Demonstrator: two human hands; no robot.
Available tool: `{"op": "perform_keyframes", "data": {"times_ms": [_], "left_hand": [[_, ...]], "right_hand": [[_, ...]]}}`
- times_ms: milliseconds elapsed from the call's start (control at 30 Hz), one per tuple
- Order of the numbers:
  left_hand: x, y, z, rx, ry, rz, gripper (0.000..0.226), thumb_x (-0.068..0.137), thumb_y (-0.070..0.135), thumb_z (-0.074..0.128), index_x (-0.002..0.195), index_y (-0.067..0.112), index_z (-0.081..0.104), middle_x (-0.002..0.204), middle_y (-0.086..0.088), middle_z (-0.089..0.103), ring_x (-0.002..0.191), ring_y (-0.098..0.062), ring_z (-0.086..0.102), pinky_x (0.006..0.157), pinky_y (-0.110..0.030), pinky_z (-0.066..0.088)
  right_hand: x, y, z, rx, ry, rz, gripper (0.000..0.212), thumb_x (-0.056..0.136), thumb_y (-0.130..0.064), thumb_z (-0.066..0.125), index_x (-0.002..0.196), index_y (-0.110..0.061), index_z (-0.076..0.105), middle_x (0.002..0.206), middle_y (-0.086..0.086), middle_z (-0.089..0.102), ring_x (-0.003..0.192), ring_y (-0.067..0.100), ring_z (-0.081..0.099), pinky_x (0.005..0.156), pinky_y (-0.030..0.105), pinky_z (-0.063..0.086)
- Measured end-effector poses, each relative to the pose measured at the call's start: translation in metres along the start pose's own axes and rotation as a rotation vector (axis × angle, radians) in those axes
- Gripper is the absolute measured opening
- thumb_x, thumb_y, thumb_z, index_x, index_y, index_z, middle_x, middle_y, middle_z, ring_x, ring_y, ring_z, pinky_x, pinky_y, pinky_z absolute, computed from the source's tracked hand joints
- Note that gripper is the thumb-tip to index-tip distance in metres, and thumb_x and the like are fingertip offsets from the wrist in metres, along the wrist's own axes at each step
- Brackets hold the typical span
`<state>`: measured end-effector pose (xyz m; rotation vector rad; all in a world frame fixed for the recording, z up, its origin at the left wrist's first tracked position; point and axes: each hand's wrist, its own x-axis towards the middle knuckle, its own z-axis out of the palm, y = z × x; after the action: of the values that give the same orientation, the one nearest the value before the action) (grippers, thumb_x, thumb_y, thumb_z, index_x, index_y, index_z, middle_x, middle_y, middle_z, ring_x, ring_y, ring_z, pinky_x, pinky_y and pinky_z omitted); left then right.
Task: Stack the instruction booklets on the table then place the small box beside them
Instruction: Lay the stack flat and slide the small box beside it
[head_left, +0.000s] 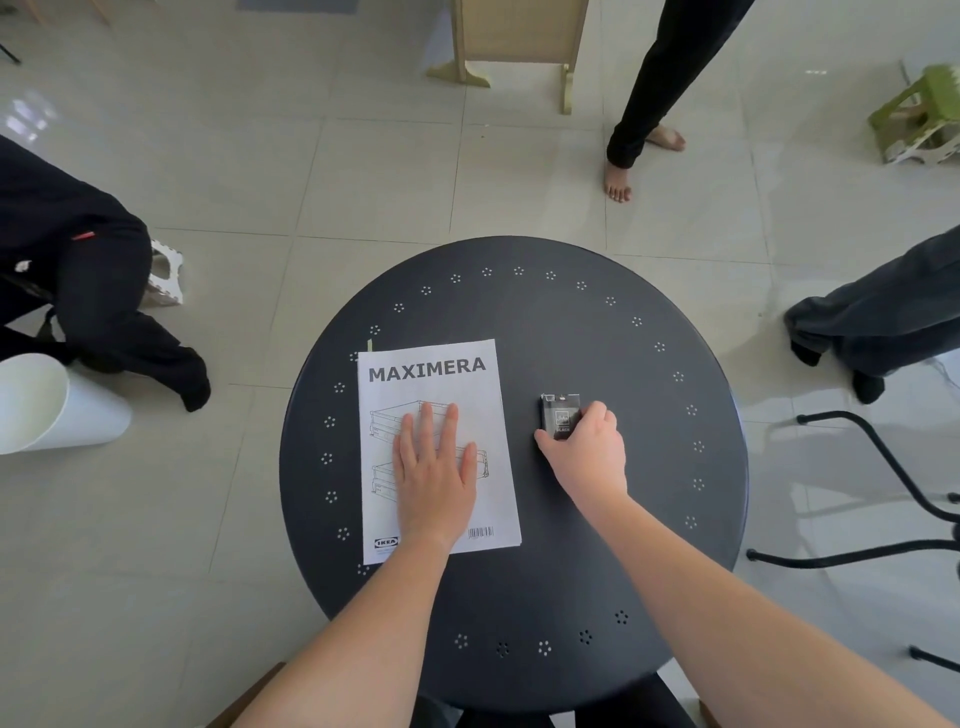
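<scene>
A white instruction booklet (431, 379) titled MAXIMERA lies on the left half of the round dark table (519, 582); edges below it suggest a stack. My left hand (434, 470) rests flat on the cover, fingers spread, holding nothing. A small black box (558, 413) stands on the table to the right of the booklets, apart from them. My right hand (589, 449) grips the box from its right side, thumb at its near corner.
People stand or crouch around the table: dark trousers (104, 312) at left, bare feet (618, 184) behind, legs (862, 332) at right. A white bin (57, 405) lies at left. Black chair legs (883, 493) are at right, a green stool (919, 117) far right.
</scene>
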<state>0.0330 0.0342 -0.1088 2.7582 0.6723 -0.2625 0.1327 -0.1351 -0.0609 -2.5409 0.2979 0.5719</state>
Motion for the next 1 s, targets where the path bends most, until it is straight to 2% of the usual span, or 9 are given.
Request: {"op": "perform_keyframes", "data": {"times_ms": [300,567,667,767,1000], "left_hand": [[0.000,0.000,0.001,0.007,-0.006,-0.001,0.066,0.111,0.054,0.026,0.172,0.031,0.016,0.181,-0.005,0.010,0.166,-0.035,0.007,0.135,-0.054,0.013],[0.000,0.000,0.001,0.005,-0.013,0.004,0.067,0.110,0.055,0.021,0.172,0.030,0.015,0.181,-0.007,0.009,0.167,-0.036,0.006,0.135,-0.054,0.012],[0.000,-0.001,0.000,0.004,-0.013,0.001,0.067,0.110,0.055,0.019,0.172,0.030,0.016,0.181,-0.007,0.011,0.166,-0.036,0.008,0.135,-0.054,0.012],[-0.001,-0.001,-0.003,-0.014,-0.026,0.005,0.067,0.110,0.055,0.019,0.172,0.030,0.017,0.181,-0.007,0.011,0.166,-0.037,0.008,0.135,-0.054,0.012],[-0.002,0.002,-0.011,-0.063,-0.074,-0.011,0.066,0.111,0.053,0.027,0.172,0.032,0.015,0.181,-0.003,0.006,0.167,-0.033,0.002,0.136,-0.051,0.007]], "right_hand": [[0.003,0.003,0.004,-0.033,-0.012,0.001,0.062,0.086,-0.046,0.080,0.119,-0.003,0.051,0.120,0.013,0.058,0.110,0.037,0.058,0.097,0.043,0.050],[0.002,0.006,-0.003,-0.026,-0.022,-0.020,0.075,0.080,-0.064,0.077,0.123,-0.008,0.053,0.121,0.006,0.056,0.114,0.034,0.052,0.100,0.043,0.048],[-0.001,0.011,-0.007,-0.053,0.007,-0.022,0.065,0.086,-0.069,0.064,0.118,-0.014,0.055,0.117,0.002,0.056,0.113,0.031,0.052,0.091,0.044,0.051],[-0.005,0.021,-0.014,-0.070,0.015,-0.027,0.051,0.097,-0.062,0.052,0.117,-0.016,0.057,0.118,0.003,0.058,0.111,0.031,0.051,0.088,0.043,0.049],[-0.022,0.052,-0.027,-0.099,0.004,-0.053,0.040,0.101,-0.044,0.054,0.128,-0.015,0.057,0.127,0.003,0.058,0.118,0.031,0.051,0.096,0.044,0.050]]}}
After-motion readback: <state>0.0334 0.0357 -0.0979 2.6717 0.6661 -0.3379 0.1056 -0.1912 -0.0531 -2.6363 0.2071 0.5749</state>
